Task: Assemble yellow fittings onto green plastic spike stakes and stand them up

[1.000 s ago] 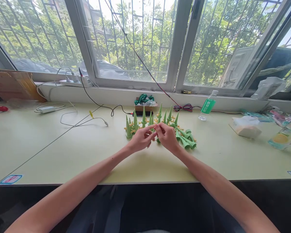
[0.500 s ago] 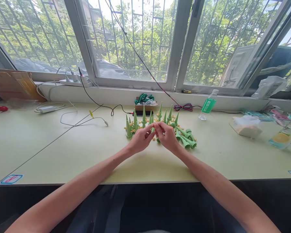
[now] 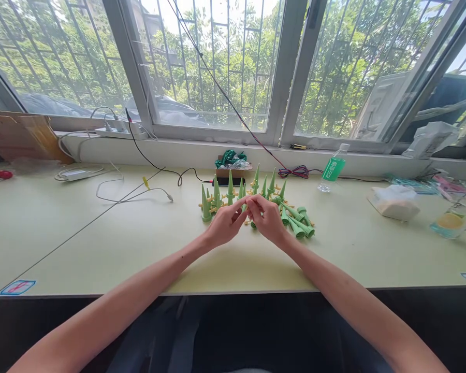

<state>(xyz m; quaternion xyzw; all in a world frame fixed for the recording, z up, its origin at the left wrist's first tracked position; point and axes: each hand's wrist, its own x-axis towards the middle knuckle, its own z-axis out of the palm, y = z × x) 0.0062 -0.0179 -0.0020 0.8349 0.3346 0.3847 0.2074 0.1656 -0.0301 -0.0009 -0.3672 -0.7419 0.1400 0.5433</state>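
Note:
My left hand (image 3: 227,224) and my right hand (image 3: 267,217) meet at the fingertips over the middle of the table. Both are closed in a pinch, and whatever sits between the fingers is too small or hidden to make out. Just beyond them stand several green plastic cone spikes (image 3: 230,189) with yellow side pieces, points upward. Right beside my right hand, more green spikes (image 3: 298,226) lie on their sides in a pile, their round open ends toward me. My hands hide part of the group.
Behind the spikes lie a black phone (image 3: 233,182) on a cable and a small box (image 3: 233,165) of green material. A water bottle (image 3: 333,168) and a tissue pack (image 3: 395,201) stand to the right. White cables (image 3: 134,197) lie on the left of the table.

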